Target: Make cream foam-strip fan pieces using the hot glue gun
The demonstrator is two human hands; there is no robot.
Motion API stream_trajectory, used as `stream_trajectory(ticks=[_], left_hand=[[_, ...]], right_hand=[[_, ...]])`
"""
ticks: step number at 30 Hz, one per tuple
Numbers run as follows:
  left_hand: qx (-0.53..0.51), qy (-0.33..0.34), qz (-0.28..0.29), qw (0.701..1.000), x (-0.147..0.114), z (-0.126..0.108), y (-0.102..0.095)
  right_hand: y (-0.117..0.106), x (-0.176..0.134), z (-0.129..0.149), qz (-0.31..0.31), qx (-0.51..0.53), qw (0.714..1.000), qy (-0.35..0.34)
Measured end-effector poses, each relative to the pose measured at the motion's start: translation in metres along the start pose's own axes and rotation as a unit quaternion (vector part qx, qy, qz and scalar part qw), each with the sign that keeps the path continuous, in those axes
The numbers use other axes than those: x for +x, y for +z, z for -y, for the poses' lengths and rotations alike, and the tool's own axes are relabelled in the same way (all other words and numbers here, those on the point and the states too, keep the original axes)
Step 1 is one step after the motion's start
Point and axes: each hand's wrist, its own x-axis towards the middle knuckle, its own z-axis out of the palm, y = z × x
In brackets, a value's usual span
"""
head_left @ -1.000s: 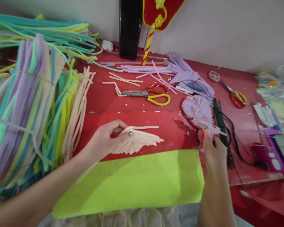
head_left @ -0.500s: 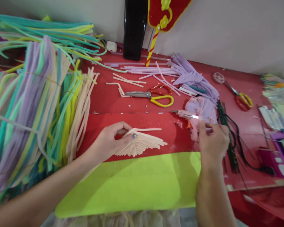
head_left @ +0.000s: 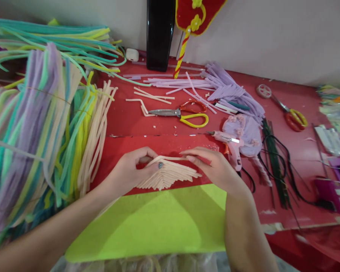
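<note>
A cream fan of bent pipe cleaners (head_left: pixel 170 176), laid in nested V shapes, hangs just over the red tabletop and the lime green sheet (head_left: pixel 155 223). My left hand (head_left: pixel 136 166) grips its left half between thumb and fingers, and a grey-blue round spot shows beside the thumb tip. At the top edge, one cream pipe cleaner (head_left: pixel 172 158) stands a little apart from the rest on the right. My right hand (head_left: pixel 209 162) pinches that strip's right end between thumb and fingers. A pink glue gun (head_left: pixel 232 145) lies just beyond my right hand.
Scissors with red and yellow handles (head_left: pixel 184 112) lie ahead, more scissors (head_left: pixel 293 117) at right. Bundles of colored pipe cleaners (head_left: pixel 42 113) crowd the left. A lilac pile (head_left: pixel 229 90), a braided lilac piece (head_left: pixel 248 136) and a black cord (head_left: pixel 286 166) occupy the right.
My right hand has come left from beside the glue gun to the fan and now pinches the top strip's end. The left hand keeps its hold.
</note>
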Motion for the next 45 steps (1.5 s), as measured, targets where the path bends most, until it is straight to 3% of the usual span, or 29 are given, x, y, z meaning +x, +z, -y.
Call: stream_trajectory(ticks=[5, 12, 25, 45], left_hand=[[0.004, -0.008, -0.003, 1.000, 0.000, -0.001, 0.000], [0.007, -0.019, -0.012, 1.000, 0.002, 0.000, 0.001], [0.005, -0.023, -0.014, 1.000, 0.003, 0.004, 0.001], [-0.014, -0.022, -0.042, 0.999, 0.004, 0.009, 0.001]], right_hand=[[-0.003, -0.003, -0.009, -0.029, 0.012, 0.999, 0.039], [0.000, -0.004, -0.014, -0.119, 0.082, 0.989, 0.040], [0.002, -0.009, -0.011, -0.134, 0.089, 0.986, 0.040], [0.010, -0.012, -0.016, -0.098, 0.114, 0.988, 0.023]])
